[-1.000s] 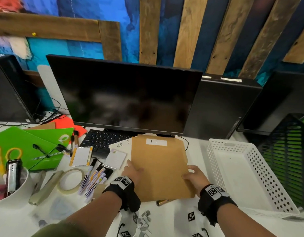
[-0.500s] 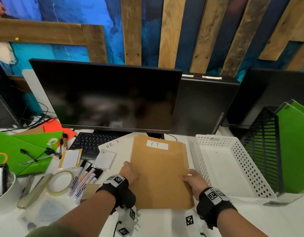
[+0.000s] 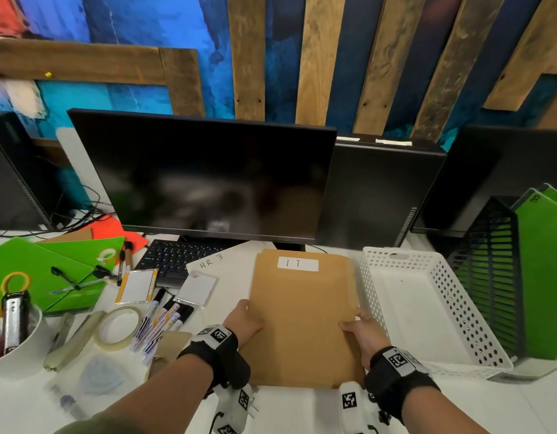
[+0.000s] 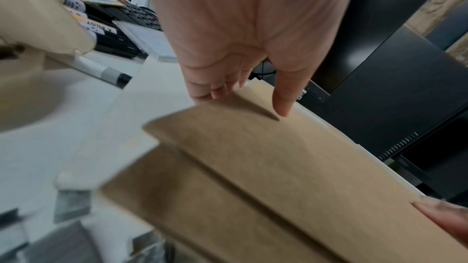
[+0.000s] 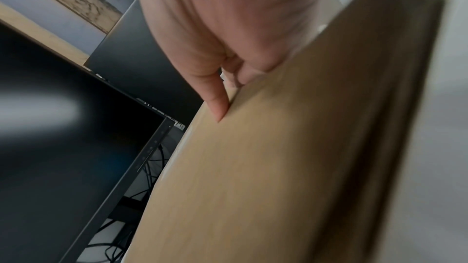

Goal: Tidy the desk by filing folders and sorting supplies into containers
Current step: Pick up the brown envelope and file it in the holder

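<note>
Your left hand and right hand pinch the brown folder by its edges; only the wrist views show your thumbs on top.

The person wears a black wrist strap on the left arm and another black strap on the right arm. Each strap carries a white block with black square code markers. An olive-green sleeve covers the left upper arm.

The brown folder now sits nearer the table's front edge, gripped at its sides by the left hand and right hand.
</note>
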{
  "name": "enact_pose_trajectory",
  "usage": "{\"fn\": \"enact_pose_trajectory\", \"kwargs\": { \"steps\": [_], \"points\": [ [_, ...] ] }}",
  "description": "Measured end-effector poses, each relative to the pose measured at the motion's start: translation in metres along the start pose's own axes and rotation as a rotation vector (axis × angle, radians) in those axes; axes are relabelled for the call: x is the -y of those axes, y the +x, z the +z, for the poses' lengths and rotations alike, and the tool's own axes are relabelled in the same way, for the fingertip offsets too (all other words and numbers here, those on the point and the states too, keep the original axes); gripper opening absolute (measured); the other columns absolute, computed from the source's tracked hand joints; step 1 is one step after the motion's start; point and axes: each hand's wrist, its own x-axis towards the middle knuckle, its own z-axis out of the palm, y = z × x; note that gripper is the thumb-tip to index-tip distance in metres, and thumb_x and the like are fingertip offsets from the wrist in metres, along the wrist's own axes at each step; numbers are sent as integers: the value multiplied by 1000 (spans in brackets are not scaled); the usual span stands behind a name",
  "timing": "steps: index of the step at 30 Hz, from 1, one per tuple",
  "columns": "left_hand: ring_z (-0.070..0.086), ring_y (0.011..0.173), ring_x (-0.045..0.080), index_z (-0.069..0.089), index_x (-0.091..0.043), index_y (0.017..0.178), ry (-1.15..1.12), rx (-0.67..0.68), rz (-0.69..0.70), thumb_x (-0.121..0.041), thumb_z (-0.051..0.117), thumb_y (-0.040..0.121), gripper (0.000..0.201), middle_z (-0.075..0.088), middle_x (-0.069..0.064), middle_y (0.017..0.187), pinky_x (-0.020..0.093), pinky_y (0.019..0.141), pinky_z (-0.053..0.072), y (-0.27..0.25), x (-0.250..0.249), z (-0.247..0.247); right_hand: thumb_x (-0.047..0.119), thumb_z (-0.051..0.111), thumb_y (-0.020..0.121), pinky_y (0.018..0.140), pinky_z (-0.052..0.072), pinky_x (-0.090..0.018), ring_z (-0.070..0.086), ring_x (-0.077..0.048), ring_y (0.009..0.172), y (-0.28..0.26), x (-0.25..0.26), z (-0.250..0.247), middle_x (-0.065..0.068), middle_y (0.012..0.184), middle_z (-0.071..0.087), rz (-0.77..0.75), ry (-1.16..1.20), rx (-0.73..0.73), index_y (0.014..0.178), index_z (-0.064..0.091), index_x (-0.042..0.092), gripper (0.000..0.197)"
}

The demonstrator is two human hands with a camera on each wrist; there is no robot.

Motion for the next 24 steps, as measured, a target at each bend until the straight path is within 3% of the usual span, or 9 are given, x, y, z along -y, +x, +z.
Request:
{"fn": "enact_pose_trajectory", "kwargs": {
  "steps": [4,8,12,16,21,24],
  "points": [
    [52,116,26,30,-8,142,-1,-26,-17,-21,59,88,62,49,15,134,32,96,45,4,8,-4,0,55,87,69,44,-30,59,-24,87,0,-2,4,-12,104,65,-29,-34,-30,117,54,9,31],
    [35,136,29,22,-10,146,78,-101,-35,-30,52,93,65,32,15,148,34,109,32,9,12,-14,0,55,88,62,39,-26,55,-14,78,2,3,9,-6,95,64,-90,-87,-48,107,55,13,23],
    [22,143,26,11,-8,149,120,-58,-39,-35,45,96,68,20,13,155,34,115,22,16,17,-26,1,56,87,70,47,-31,61,-24,86,12,9,21,-11,99,67,-92,-127,-42,107,59,9,22],
    [15,145,26,10,-8,149,221,-31,-71,-40,39,97,68,14,13,156,37,117,19,23,24,-38,7,57,86,94,48,-48,63,-32,98,22,13,37,-15,103,67,-79,-176,-21,104,59,6,18],
    [12,146,24,12,-11,149,184,-9,-43,-36,39,98,63,12,12,157,36,118,17,25,28,-40,10,59,86,96,48,-47,62,-31,100,25,21,54,-13,106,65,-99,-206,70,110,55,7,25],
    [21,143,22,22,-9,146,131,-51,22,-29,42,98,56,22,10,154,32,115,21,25,28,-40,11,61,84,98,47,-49,62,-31,101,28,23,61,-13,109,65,-82,-239,109,111,54,9,28]
  ]
}}
